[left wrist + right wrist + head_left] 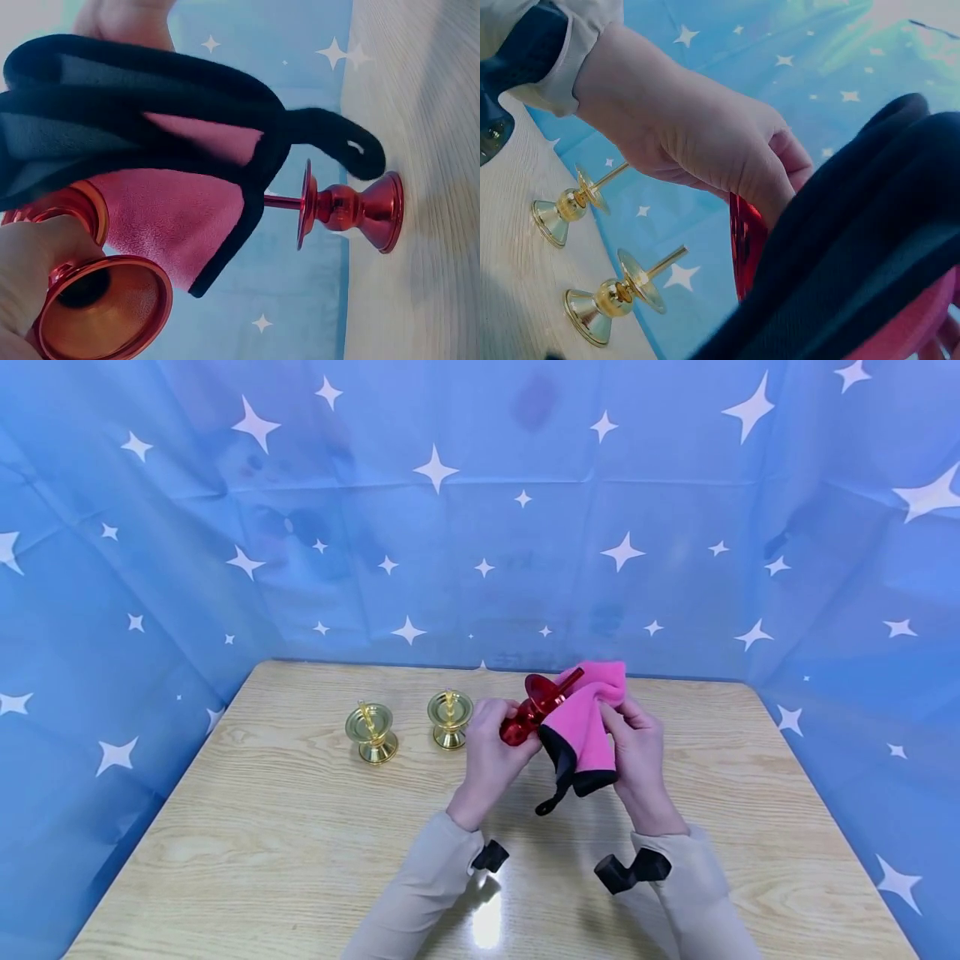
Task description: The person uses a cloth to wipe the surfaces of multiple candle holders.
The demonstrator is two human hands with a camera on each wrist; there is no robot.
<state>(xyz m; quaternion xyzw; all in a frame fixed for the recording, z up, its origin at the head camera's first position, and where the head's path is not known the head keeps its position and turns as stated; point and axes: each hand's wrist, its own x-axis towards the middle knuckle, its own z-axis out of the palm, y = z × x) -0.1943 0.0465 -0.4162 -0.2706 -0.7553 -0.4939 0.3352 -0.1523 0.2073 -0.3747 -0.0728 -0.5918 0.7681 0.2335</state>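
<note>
My left hand (pixel 491 752) grips a shiny red candle holder (pixel 519 727) by its base end. The holder tilts, its round dish and thin rod pointing up to the right. With my right hand (pixel 641 760) I hold a pink cloth (pixel 581 727) with a black edge and a hanging loop against the red holder, covering part of it. In the left wrist view, the flared base (pixel 105 307) of the held holder faces the camera. Dark cloth folds (pixel 855 240) hide most of my right hand in the right wrist view.
Two gold candle holders (pixel 377 747) stand upright on the wooden table (pixel 262 827), left of my hands. A second red candle holder (pixel 345 208) stands on the table beyond the cloth in the left wrist view. A blue star-patterned curtain (pixel 480 527) borders the table.
</note>
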